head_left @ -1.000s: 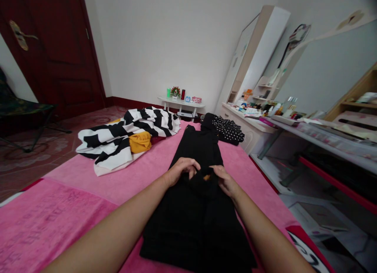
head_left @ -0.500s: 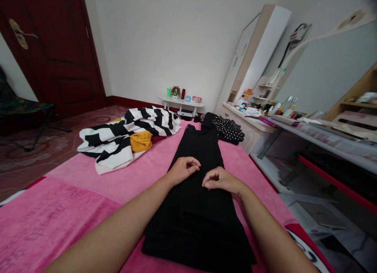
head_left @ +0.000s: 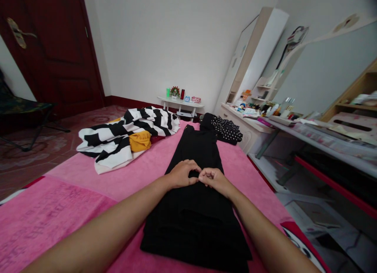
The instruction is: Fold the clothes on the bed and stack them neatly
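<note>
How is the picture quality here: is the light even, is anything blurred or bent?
Head view: soft, even room light, no hard shadows or glare. The black garment is so dark that its folds hardly show. Both hands on it look sharp. Wide-angle distortion tilts the door and the tall cabinet and stretches the forearms near the bottom edge.

Soft even indoor light, no hard shadows, pale wall [head_left: 165,49] bright beyond the hands, black garment [head_left: 197,210] under the left hand [head_left: 182,174] too dark for detail, wide-angle bending at the edges, forearms stretched, mild softness throughout, no glare
</note>
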The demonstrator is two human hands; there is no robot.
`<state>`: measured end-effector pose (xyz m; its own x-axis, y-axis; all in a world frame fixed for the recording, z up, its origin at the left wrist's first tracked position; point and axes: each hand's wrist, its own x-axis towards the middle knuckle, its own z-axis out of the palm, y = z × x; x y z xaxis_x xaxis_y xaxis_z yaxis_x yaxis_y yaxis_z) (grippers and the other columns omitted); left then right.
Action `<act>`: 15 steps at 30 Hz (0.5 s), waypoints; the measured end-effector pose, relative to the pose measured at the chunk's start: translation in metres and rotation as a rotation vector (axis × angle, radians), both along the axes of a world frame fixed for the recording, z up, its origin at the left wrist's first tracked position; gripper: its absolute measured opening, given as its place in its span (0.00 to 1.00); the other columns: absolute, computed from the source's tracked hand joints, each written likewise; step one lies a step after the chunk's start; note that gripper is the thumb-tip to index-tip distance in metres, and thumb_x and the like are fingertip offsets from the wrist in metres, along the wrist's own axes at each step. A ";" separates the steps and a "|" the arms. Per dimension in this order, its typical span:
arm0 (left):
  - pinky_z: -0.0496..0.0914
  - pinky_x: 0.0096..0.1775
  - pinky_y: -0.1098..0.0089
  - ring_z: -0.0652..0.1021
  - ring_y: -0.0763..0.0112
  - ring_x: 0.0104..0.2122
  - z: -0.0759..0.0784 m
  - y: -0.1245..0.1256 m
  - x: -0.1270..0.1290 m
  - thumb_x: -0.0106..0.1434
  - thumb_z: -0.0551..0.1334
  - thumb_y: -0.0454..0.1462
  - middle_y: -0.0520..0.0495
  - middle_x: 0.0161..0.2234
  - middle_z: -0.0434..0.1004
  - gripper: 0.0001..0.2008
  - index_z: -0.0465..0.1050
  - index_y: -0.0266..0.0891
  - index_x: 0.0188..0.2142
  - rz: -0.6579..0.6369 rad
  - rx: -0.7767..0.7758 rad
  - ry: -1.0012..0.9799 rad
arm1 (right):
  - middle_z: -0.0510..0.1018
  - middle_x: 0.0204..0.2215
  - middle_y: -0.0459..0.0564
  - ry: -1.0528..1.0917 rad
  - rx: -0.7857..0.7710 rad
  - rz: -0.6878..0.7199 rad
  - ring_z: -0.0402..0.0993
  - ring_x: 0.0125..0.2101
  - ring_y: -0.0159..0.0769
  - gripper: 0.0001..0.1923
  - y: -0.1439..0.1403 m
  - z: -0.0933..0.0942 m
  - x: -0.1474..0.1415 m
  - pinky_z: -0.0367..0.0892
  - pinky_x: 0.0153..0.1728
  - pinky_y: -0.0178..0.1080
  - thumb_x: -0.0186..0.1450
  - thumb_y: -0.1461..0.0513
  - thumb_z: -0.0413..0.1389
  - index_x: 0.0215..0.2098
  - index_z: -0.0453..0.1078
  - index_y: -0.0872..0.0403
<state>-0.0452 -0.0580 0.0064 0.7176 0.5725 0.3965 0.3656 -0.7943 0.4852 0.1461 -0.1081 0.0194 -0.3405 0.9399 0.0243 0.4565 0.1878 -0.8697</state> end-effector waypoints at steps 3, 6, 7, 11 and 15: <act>0.62 0.52 0.63 0.69 0.64 0.49 0.005 -0.009 -0.019 0.60 0.59 0.35 0.48 0.49 0.70 0.13 0.72 0.45 0.45 -0.105 -0.034 0.040 | 0.72 0.30 0.47 -0.137 0.144 0.108 0.68 0.30 0.31 0.09 -0.022 0.011 0.013 0.65 0.34 0.35 0.63 0.60 0.53 0.37 0.73 0.54; 0.59 0.56 0.63 0.66 0.67 0.56 0.012 -0.023 -0.051 0.59 0.52 0.26 0.49 0.56 0.64 0.17 0.71 0.44 0.42 -0.204 -0.129 0.039 | 0.70 0.45 0.51 -0.285 0.279 0.163 0.68 0.46 0.35 0.19 -0.056 0.018 0.038 0.63 0.49 0.41 0.64 0.67 0.46 0.49 0.70 0.48; 0.60 0.56 0.64 0.65 0.67 0.57 0.015 -0.027 -0.064 0.58 0.51 0.24 0.49 0.58 0.62 0.19 0.71 0.44 0.42 -0.220 -0.179 0.037 | 0.68 0.50 0.51 -0.333 0.296 0.161 0.65 0.51 0.36 0.23 -0.067 0.018 0.048 0.60 0.53 0.42 0.64 0.69 0.45 0.53 0.67 0.46; 0.64 0.54 0.65 0.64 0.64 0.59 0.029 -0.037 -0.114 0.55 0.51 0.24 0.52 0.63 0.55 0.26 0.72 0.48 0.47 -0.206 -0.346 0.115 | 0.57 0.62 0.48 -0.507 0.278 0.102 0.55 0.60 0.39 0.29 -0.098 0.010 0.078 0.54 0.59 0.46 0.64 0.67 0.46 0.61 0.56 0.39; 0.61 0.57 0.60 0.56 0.59 0.63 0.039 -0.039 -0.136 0.52 0.60 0.27 0.53 0.67 0.42 0.38 0.58 0.57 0.60 -0.209 -0.392 0.223 | 0.50 0.65 0.48 -0.535 0.299 0.083 0.50 0.63 0.42 0.33 -0.096 0.004 0.077 0.52 0.61 0.49 0.63 0.62 0.53 0.64 0.49 0.39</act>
<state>-0.1812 -0.0969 0.0452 0.8756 0.4830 0.0036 0.3473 -0.6348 0.6902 0.2230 -0.2037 0.0234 -0.4498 0.8887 0.0885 0.7885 0.4417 -0.4281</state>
